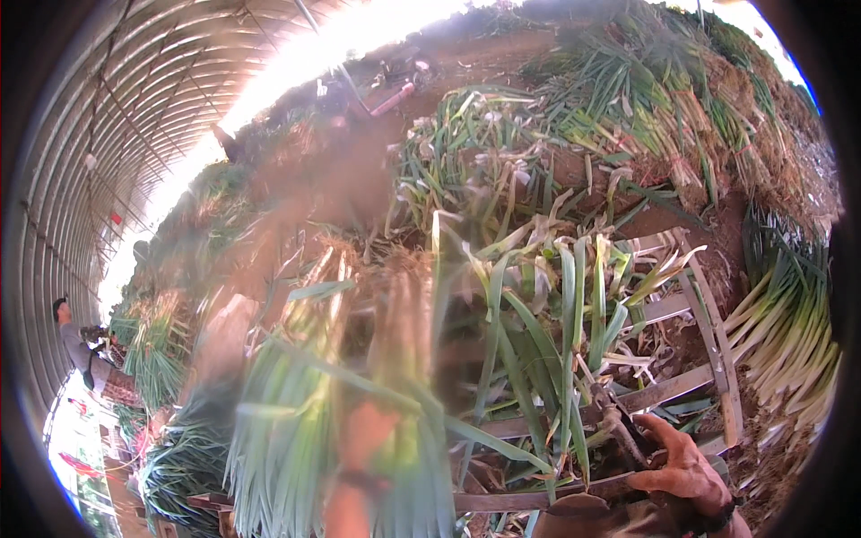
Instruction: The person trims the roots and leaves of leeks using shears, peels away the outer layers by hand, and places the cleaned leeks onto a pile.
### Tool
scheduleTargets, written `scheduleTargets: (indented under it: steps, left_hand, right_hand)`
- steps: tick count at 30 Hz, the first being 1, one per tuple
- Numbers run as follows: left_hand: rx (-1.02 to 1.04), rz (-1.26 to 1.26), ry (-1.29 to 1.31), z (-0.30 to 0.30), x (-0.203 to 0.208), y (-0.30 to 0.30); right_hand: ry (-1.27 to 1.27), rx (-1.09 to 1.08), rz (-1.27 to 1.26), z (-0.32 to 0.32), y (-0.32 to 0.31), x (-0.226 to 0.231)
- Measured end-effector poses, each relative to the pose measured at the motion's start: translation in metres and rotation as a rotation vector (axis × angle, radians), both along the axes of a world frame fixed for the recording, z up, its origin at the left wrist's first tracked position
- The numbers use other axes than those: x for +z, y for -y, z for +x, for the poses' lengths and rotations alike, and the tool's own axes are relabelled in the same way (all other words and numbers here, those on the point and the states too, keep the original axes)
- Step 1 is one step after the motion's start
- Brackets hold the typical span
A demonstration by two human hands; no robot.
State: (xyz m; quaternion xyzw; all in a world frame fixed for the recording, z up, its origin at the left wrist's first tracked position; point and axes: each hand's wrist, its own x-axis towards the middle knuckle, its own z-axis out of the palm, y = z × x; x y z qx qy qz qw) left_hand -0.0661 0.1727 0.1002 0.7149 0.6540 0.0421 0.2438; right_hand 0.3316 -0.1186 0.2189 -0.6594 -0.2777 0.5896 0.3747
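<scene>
My left hand (366, 435), smeared by motion, appears closed around a bunch of long green onions (408, 359); its roots point away and its green leaves hang toward me. Just left of it lies another bunch of green onions (282, 421). My right hand (679, 464) curls its fingers around the dark curved handle of a hand tool (625, 429), whose exact kind I cannot make out. That tool is over a wooden slatted frame (717, 359). Loose green leaves (560, 332) lie across the frame, partly in front of the tool.
Piles of green onions (619, 99) cover the ground at the back, with white-stemmed ones (789, 332) at right. Trimmed leaves (489, 152) are heaped beyond the frame. Another person (79, 345) is at far left, under the arched shed wall (81, 179).
</scene>
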Motion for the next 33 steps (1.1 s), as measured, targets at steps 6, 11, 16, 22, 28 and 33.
scheduleTargets:
  steps: [6, 11, 16, 22, 28, 33]
  left_hand:
    - [-0.106, -0.070, 0.003, 0.034, -0.003, 0.065]
    - [-0.198, -0.156, -0.073, 0.072, -0.020, 0.115]
    - [-0.185, -0.207, 0.052, 0.080, -0.009, 0.130]
    - [-0.121, -0.018, 0.184, 0.075, -0.024, 0.109]
    - [-0.247, 0.226, 0.215, 0.094, -0.036, 0.096]
    - [-0.262, 0.228, 0.174, 0.114, -0.041, 0.085]
  right_hand:
    - [0.151, 0.068, 0.046, 0.000, 0.005, -0.008]
    - [0.348, 0.088, 0.193, 0.002, 0.010, -0.027]
    - [0.459, 0.101, 0.165, 0.001, 0.011, -0.027]
    - [0.681, 0.228, 0.116, 0.001, 0.015, -0.034]
    - [0.975, 0.687, -0.109, -0.002, 0.016, -0.046]
    - [1.176, 0.742, 0.044, -0.006, 0.022, -0.057]
